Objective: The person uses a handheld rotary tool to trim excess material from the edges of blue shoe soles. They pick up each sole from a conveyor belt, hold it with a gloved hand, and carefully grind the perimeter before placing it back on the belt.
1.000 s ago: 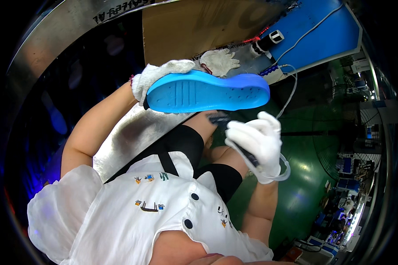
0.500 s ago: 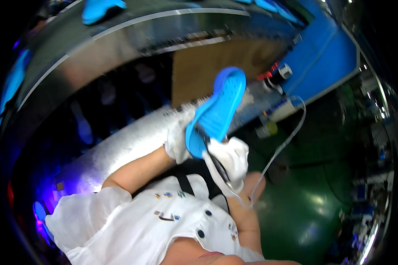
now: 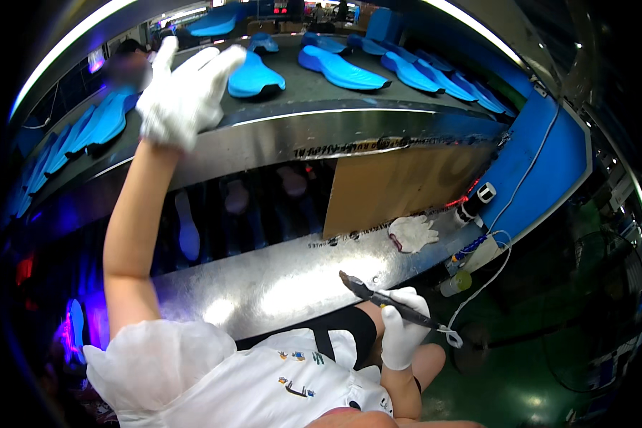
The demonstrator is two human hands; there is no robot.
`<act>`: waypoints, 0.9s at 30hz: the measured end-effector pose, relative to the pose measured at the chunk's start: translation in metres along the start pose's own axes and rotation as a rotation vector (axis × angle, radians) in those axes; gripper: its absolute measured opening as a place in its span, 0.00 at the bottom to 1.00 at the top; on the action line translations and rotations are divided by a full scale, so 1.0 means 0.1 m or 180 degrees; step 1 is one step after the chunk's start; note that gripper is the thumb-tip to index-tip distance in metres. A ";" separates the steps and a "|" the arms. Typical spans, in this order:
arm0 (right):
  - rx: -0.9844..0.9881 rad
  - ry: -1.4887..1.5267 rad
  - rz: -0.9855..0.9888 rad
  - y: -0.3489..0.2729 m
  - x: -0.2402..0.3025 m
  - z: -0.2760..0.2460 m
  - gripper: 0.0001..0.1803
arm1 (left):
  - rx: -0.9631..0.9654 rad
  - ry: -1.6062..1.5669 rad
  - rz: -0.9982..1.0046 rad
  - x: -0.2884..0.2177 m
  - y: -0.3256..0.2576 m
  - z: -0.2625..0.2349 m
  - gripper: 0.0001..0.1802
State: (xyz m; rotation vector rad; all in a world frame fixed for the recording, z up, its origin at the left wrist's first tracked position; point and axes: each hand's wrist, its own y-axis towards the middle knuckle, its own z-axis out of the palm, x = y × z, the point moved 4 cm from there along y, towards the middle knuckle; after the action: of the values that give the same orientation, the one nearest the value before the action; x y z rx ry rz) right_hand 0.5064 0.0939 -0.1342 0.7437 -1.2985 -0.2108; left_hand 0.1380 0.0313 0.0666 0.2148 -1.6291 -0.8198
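My left hand (image 3: pixel 183 100), in a white glove, is raised at the end of an outstretched arm above the dark conveyor belt (image 3: pixel 296 89). Its fingers are spread and nothing shows in them. Just right of the fingertips lies a blue shoe sole (image 3: pixel 255 77), the nearest one. Low at the right, my gloved right hand (image 3: pixel 404 335) is closed around a dark-handled brush (image 3: pixel 389 298). The brush's bristle end points up and left, over the metal ledge, and a thin pale tube (image 3: pixel 471 296) runs from its rear end.
Several blue soles (image 3: pixel 342 69) lie along the belt, with more blue soles (image 3: pixel 96 132) at the left. Below, dim soles (image 3: pixel 187 225) show on a lower level beside a cardboard sheet (image 3: pixel 399 185). A spare white glove (image 3: pixel 414 233) rests on the metal ledge (image 3: pixel 264 299). A blue panel (image 3: pixel 542 164) stands right.
The blue sole has left my left hand, which has moved up and away to the belt and opened. My right hand keeps the brush, now lower right. The view has tilted up.
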 end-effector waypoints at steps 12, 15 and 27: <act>-0.0111 0.0269 0.0762 -0.06 -0.22 -0.03 0.11 | 0.2366 -0.2211 -0.2244 1.53 -2.02 0.78 0.20; -0.0185 0.0445 0.0841 -0.14 -0.34 -0.05 0.12 | 0.1226 -0.2628 -0.2509 1.17 -1.79 0.60 0.13; -0.1560 -0.0010 0.1343 -0.26 -0.69 -0.56 0.10 | -0.0938 -0.5388 -0.0974 -2.06 -1.36 -1.45 0.15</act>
State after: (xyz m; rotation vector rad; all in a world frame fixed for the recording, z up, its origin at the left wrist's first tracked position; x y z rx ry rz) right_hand 0.5452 0.1329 -0.2090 0.0482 -1.3061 -0.1772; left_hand 0.2815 -0.0085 -0.1780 -0.6627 -2.9878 -1.6590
